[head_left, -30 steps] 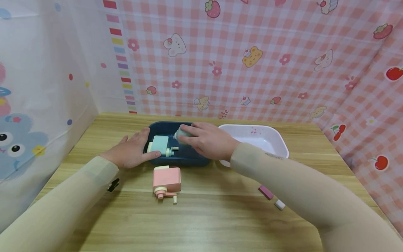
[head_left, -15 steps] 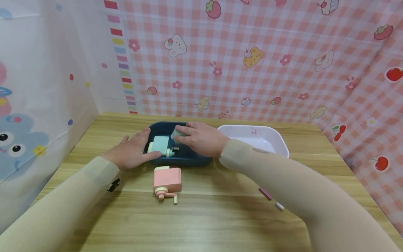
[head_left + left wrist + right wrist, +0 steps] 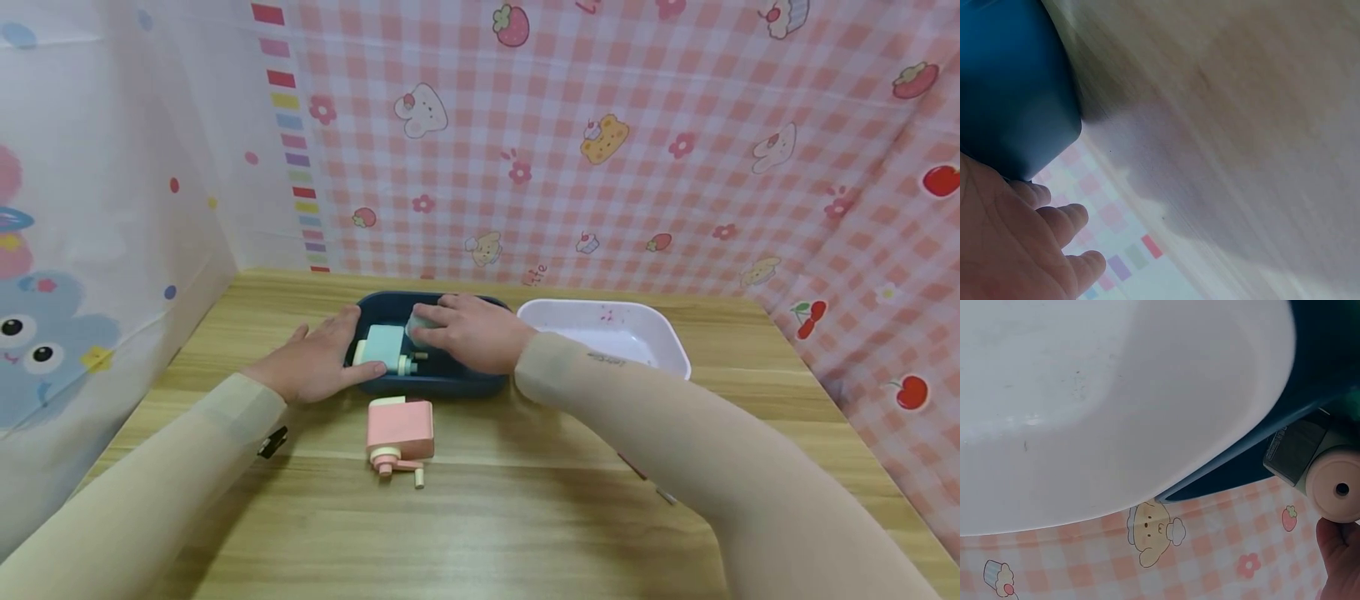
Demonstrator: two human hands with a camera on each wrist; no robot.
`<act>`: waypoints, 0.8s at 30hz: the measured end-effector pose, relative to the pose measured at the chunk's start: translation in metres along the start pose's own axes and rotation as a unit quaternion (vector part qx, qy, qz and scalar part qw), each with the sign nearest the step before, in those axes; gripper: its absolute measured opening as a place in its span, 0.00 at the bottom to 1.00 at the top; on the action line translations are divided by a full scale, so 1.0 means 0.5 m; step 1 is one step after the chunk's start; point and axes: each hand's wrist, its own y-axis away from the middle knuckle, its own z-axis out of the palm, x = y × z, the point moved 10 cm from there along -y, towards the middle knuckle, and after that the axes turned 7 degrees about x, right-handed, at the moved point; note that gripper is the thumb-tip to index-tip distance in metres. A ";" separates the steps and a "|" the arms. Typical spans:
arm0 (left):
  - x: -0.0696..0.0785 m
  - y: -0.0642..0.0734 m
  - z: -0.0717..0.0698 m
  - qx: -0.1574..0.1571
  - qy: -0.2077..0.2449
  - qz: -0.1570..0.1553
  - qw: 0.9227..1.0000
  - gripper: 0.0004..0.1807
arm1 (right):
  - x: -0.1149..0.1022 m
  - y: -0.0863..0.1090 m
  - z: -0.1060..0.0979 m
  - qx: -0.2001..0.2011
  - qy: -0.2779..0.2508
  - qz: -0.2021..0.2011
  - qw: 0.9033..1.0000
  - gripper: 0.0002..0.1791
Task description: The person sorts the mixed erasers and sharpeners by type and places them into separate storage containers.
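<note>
A dark blue tray [image 3: 438, 387] stands at the back of the table. My left hand [image 3: 318, 360] rests on its left rim, fingers straight, the thumb reaching over the front corner. Inside, close to that thumb, lies a mint crank pencil sharpener [image 3: 386, 345]. My right hand [image 3: 480, 333] reaches into the tray and grips a second, pale green pencil sharpener [image 3: 417, 327], mostly covered by the fingers. The right wrist view shows its round peach face [image 3: 1338, 487] with a hole and its dark see-through drawer [image 3: 1297, 447]. A pink crank pencil sharpener [image 3: 401, 425] lies in front of the tray.
To the right, a white tray [image 3: 611, 333] stands against the blue one. My right forearm partly hides a thin dark-pink piece [image 3: 632, 467] and a small whitish piece [image 3: 666, 496] on the table. A small black object [image 3: 272, 442] shows beside my left wrist. Patterned cloth hangs behind.
My right hand has shifted left and a little down inside the blue tray with the pale green pencil sharpener. Its forearm now covers more of the two small pieces. The left hand has stayed put.
</note>
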 end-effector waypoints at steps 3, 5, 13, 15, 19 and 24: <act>-0.004 -0.001 0.003 -0.001 0.002 -0.004 1.000 0.66 | 0.000 -0.005 0.008 -0.017 -0.002 0.004 1.000 0.27; -0.005 -0.002 0.004 -0.001 0.004 -0.005 1.000 0.66 | 0.001 -0.007 0.012 -0.027 -0.003 0.006 1.000 0.28; -0.006 -0.003 0.005 0.001 0.003 -0.001 1.000 0.66 | 0.005 -0.012 0.026 -0.040 -0.010 0.012 0.999 0.28; -0.006 -0.003 0.005 0.002 0.002 0.000 1.000 0.67 | 0.006 -0.013 0.030 -0.042 -0.011 0.010 0.999 0.28; -0.006 -0.003 0.005 0.002 0.002 0.002 1.000 0.66 | 0.006 -0.014 0.034 -0.048 -0.014 0.006 0.999 0.28; -0.006 -0.002 0.005 0.000 0.001 0.001 1.000 0.66 | 0.004 -0.014 0.035 -0.060 -0.010 -0.001 0.998 0.27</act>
